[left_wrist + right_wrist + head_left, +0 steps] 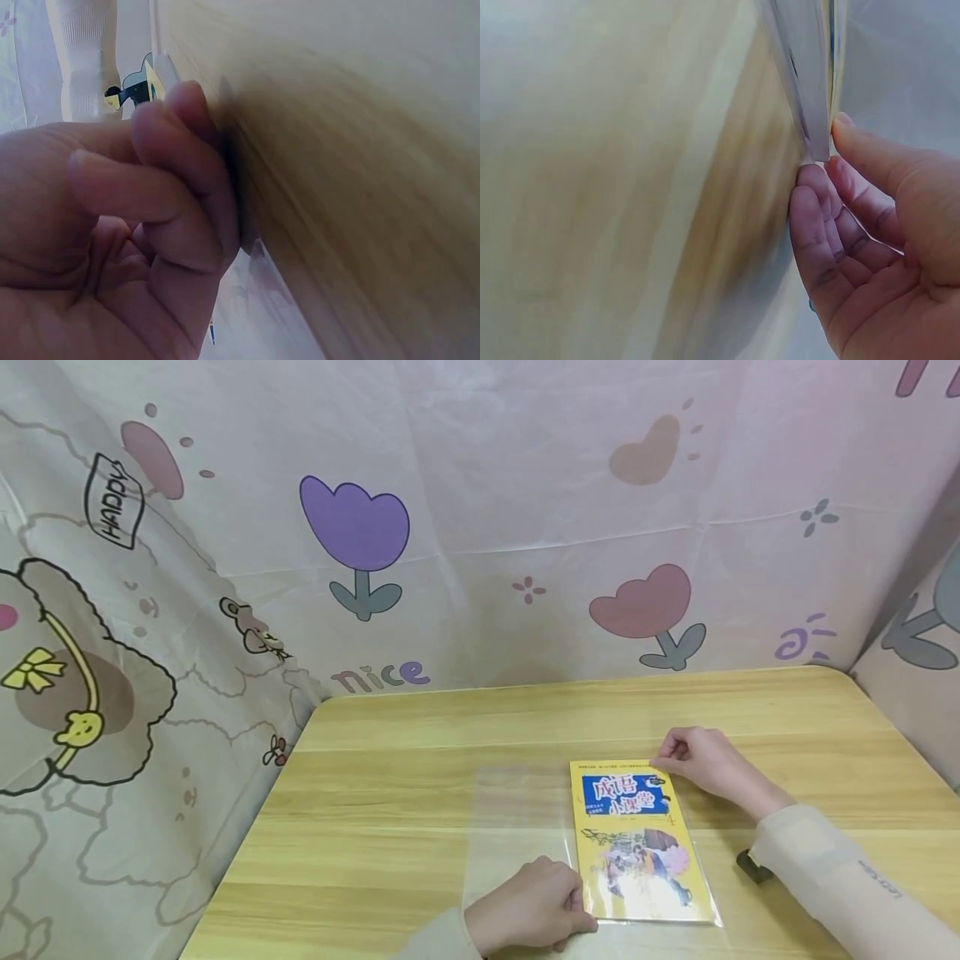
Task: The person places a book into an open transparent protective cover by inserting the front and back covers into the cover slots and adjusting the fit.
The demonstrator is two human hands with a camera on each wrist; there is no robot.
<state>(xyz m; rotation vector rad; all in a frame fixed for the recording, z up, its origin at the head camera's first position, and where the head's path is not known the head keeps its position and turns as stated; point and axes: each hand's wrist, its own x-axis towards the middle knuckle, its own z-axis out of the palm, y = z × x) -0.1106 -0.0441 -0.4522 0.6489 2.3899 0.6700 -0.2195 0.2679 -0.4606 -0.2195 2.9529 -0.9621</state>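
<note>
A yellow paperback book with a blue title panel lies on the table, with shiny clear plastic over its cover. My right hand pinches its upper right corner. In the right wrist view the thumb of that hand is on the cover side, and the curled fingers are below the page edges. At the lower left corner, my left hand holds the book with thumb and curled fingers. Those fingers rest against the table in the left wrist view, where the pinch itself is hidden. A clear plastic sheet extends left of the book.
The wooden table has a patterned cloth hung behind it and along its sides. A black object shows beside the right sleeve.
</note>
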